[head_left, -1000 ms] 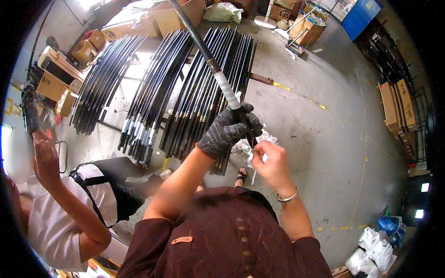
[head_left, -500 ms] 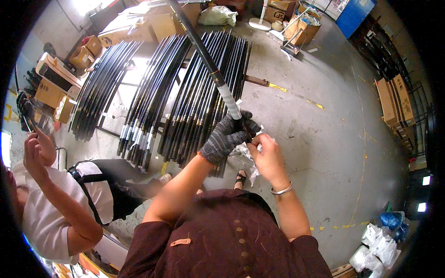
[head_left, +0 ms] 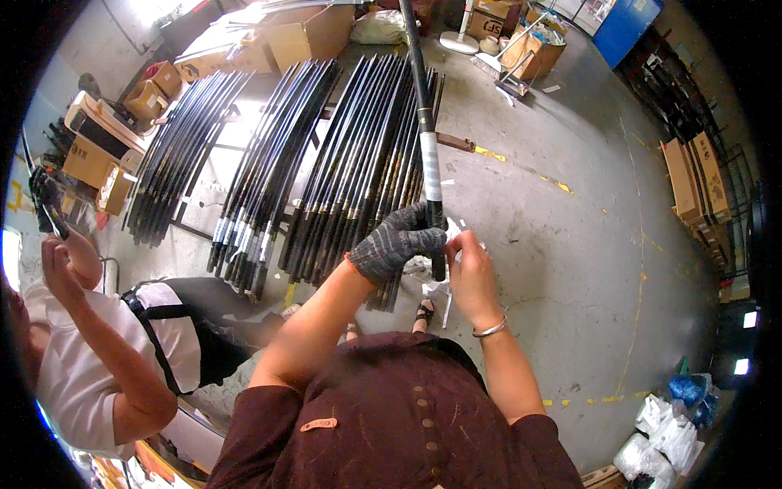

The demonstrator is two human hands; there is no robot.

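My left hand (head_left: pixel 397 246), in a grey striped knit glove, is closed around a long black rod (head_left: pixel 420 90) near its lower end. The rod stands almost upright and runs out past the top of the view; a white band (head_left: pixel 430 163) wraps it just above the glove. Bare, with a silver bangle at the wrist, my right hand (head_left: pixel 472 277) is close to the rod's lower end, thumb and fingers pinched together. A small white bit shows at its fingertips; whether it is held is unclear. White scraps (head_left: pixel 436 287) show below the hands.
Several black rods (head_left: pixel 350 171) lie in rows on a low rack ahead and left. A co-worker (head_left: pixel 106 350) in a white shirt is at my left, holding a dark rod. Cardboard boxes (head_left: pixel 309 37) and a broom (head_left: pixel 491 63) are at the back; plastic bags (head_left: pixel 664 432) lie lower right.
The rod has swung from leaning left to nearly upright, and its lower end now shows below my glove. My left hand has turned with it. My right hand stays close by.
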